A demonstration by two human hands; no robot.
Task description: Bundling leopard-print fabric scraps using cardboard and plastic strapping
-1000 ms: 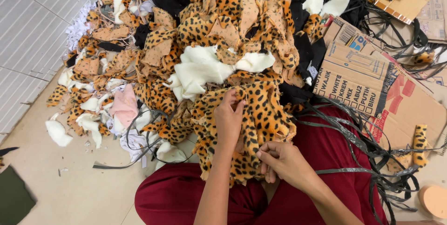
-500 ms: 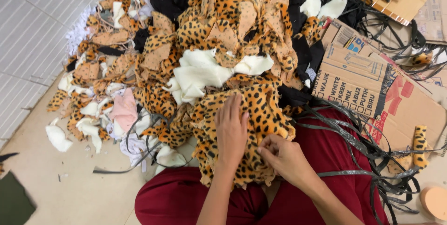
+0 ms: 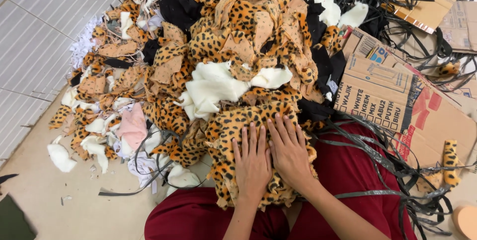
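A leopard-print plush fabric piece (image 3: pixel 233 125) lies spread over my lap, on dark red trousers (image 3: pixel 348 170). My left hand (image 3: pixel 252 163) rests flat on it, palm down, fingers straight and close together. My right hand (image 3: pixel 289 151) lies flat beside it, touching the same fabric, fingers slightly spread. Neither hand grips anything. Just beyond the fabric sit cream-white fleece scraps (image 3: pixel 213 86) inside a large heap of leopard-print offcuts (image 3: pixel 248 26).
Black fabric pieces (image 3: pixel 176 1) and pink and white scraps (image 3: pixel 131 125) are scattered at the left on the tiled floor (image 3: pixel 35 36). Flattened cardboard boxes (image 3: pixel 392 96) lie at the right under tangled black plastic straps (image 3: pixel 397 160).
Both hands have stopped gripping the leopard fabric's edge and now press flat on it, side by side. The fabric lies smoother over my lap.
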